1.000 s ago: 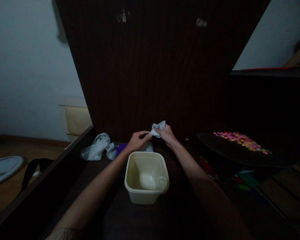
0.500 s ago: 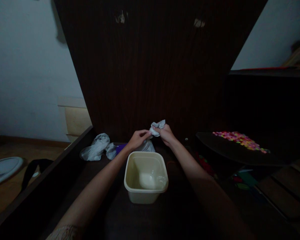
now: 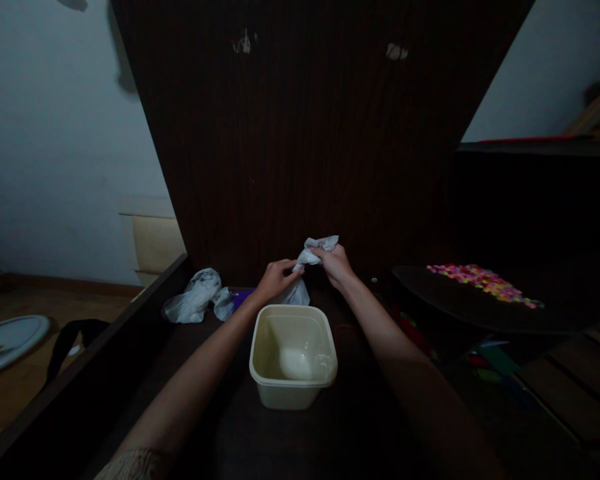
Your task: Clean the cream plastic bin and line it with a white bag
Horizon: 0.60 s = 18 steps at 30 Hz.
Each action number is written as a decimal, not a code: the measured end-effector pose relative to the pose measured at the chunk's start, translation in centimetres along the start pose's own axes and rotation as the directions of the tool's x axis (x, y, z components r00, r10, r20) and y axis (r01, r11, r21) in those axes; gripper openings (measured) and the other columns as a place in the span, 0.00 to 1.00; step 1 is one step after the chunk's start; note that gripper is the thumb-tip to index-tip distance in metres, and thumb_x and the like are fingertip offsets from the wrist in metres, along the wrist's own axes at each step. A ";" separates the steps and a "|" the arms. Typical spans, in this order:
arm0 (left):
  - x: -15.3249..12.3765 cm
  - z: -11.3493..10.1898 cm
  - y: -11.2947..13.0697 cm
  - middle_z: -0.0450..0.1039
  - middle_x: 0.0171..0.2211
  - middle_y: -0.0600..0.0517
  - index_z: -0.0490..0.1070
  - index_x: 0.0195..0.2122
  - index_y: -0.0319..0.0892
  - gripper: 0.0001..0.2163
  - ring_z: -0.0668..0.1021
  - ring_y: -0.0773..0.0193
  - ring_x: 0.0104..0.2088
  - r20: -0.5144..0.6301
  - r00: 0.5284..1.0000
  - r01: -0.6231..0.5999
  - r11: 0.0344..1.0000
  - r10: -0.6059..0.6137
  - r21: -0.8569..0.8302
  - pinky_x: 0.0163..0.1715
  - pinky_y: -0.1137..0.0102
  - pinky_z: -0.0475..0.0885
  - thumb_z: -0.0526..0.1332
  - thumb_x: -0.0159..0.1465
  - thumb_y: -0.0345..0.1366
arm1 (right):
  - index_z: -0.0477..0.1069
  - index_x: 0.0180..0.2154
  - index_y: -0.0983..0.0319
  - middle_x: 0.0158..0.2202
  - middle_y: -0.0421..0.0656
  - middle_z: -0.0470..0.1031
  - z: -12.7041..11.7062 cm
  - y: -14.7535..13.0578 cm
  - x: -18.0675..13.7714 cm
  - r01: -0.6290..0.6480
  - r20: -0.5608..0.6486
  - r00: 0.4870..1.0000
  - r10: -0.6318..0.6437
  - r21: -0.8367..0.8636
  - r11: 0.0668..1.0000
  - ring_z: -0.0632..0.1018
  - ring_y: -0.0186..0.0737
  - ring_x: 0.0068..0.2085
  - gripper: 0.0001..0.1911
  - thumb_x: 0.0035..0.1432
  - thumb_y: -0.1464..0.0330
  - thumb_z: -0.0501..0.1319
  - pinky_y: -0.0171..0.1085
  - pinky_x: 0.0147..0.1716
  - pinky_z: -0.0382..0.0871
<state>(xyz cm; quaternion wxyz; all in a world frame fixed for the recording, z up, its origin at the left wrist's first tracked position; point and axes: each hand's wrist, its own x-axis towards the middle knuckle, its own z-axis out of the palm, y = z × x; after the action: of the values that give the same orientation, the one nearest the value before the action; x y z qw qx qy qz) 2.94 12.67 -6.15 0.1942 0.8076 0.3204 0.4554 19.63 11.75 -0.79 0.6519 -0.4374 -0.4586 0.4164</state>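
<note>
Both hands are on a whitish plastic bag (image 3: 309,256) behind the tub, at the foot of the dark upright panel. My right hand (image 3: 336,264) is closed round the bag's bunched top, and a crumpled end sticks out above the fingers. Lower down, my left hand (image 3: 276,279) pinches the gathered neck between thumb and fingers. The bag's wider body hangs below, partly hidden by the left hand and the tub. Between my forearms stands a cream plastic tub (image 3: 294,357), open at the top, with nothing visible inside.
Left of my hands lie another crumpled plastic bag (image 3: 195,297) and a purple item (image 3: 241,297). Small pink and yellow pieces (image 3: 485,283) cover part of a dark shelf (image 3: 430,303) at right. A raised dark edge (image 3: 105,347) runs along the left side.
My right hand has moved slightly up and right with the bag's top. The neck between the hands now looks longer and more twisted.
</note>
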 end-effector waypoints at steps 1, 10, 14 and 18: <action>0.1 0.0 -0.1 0.83 0.41 0.47 0.81 0.45 0.42 0.11 0.83 0.55 0.42 -0.004 1.000 -0.002 1.000 0.002 0.011 0.45 0.66 0.74 0.65 0.64 0.38 | 0.68 0.30 0.59 0.28 0.38 0.75 0.0 -0.1 0.0 -0.010 -0.012 1.000 0.010 0.021 1.000 0.77 0.40 0.33 0.15 0.39 0.68 0.71 0.38 0.34 0.73; 0.6 -0.4 -0.8 0.81 0.43 0.46 0.77 0.49 0.40 0.14 0.80 0.59 0.39 -0.098 0.995 0.015 0.997 -0.008 0.072 0.39 0.68 0.76 0.65 0.63 0.34 | 0.60 0.38 0.54 0.33 0.35 0.75 -3.0 -0.5 -0.2 -0.054 -0.192 0.978 0.084 0.154 0.987 0.80 0.40 0.35 0.22 0.41 0.69 0.67 0.42 0.34 0.78; 1.6 -0.7 -0.6 0.79 0.43 0.47 0.76 0.48 0.40 0.12 0.79 0.61 0.39 -0.150 0.989 0.013 0.997 -0.001 0.078 0.41 0.69 0.76 0.65 0.64 0.35 | 0.60 0.41 0.53 0.34 0.35 0.75 -4.8 0.8 -1.0 -0.108 -0.280 0.952 0.127 0.083 0.991 0.79 0.37 0.32 0.22 0.46 0.67 0.68 0.35 0.27 0.76; 2.1 -0.6 -0.6 0.78 0.42 0.48 0.75 0.44 0.40 0.11 0.80 0.63 0.37 -0.129 0.992 0.013 0.997 -0.003 0.076 0.36 0.70 0.77 0.68 0.61 0.36 | 0.67 0.47 0.58 0.39 0.40 0.75 -5.6 2.7 -2.1 -0.175 -0.291 0.944 0.154 -0.046 0.983 0.77 0.36 0.34 0.15 0.61 0.64 0.66 0.35 0.29 0.75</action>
<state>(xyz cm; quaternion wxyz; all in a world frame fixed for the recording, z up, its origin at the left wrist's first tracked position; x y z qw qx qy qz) 3.06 14.62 -4.92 0.1437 0.7820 0.3530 0.4931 24.15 9.43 -4.95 0.6582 -0.5528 -0.3358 0.3852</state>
